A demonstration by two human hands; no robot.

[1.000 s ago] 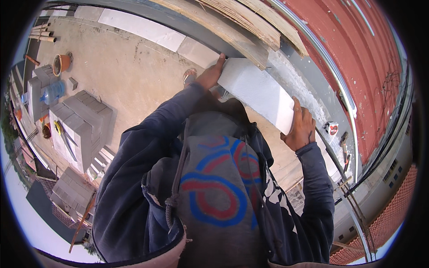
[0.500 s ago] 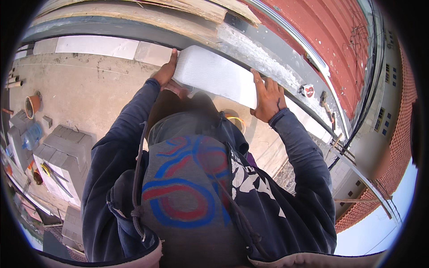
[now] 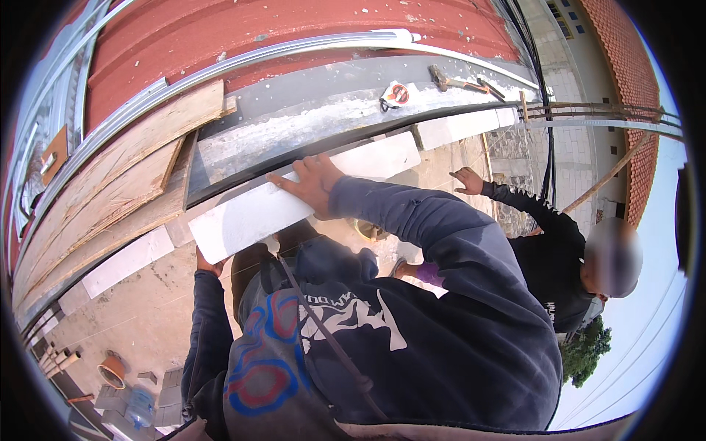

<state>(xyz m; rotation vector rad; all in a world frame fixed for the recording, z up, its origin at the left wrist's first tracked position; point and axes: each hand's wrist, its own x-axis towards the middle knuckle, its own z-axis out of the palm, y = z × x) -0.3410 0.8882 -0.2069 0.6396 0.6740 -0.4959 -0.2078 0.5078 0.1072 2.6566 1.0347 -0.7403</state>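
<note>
A long white building block (image 3: pixel 250 224) lies at a slant along the top of a low wall, its near left end toward me. My left hand (image 3: pixel 209 262) grips that end from below, most of its fingers hidden behind the block. My right hand (image 3: pixel 312 184) rests over the block's middle, fingers bent across the upper face and far edge. White surface continues past my right hand; whether it is the same block or another, I cannot tell. More pale blocks (image 3: pixel 467 128) line the wall to the right.
At right, a person in black (image 3: pixel 548 264) reaches a hand (image 3: pixel 468 181) toward the wall. Beyond the wall lie a tape measure (image 3: pixel 397 95), a hammer (image 3: pixel 452 79) and a red metal roof (image 3: pixel 294 26). Wooden boards (image 3: pixel 118 198) are stacked left; a bucket (image 3: pixel 112 371) stands lower left.
My view has swung to the right. My right hand has shifted from the block's right end to its upper face, my left hand to its lower left end. The co-worker has come into view.
</note>
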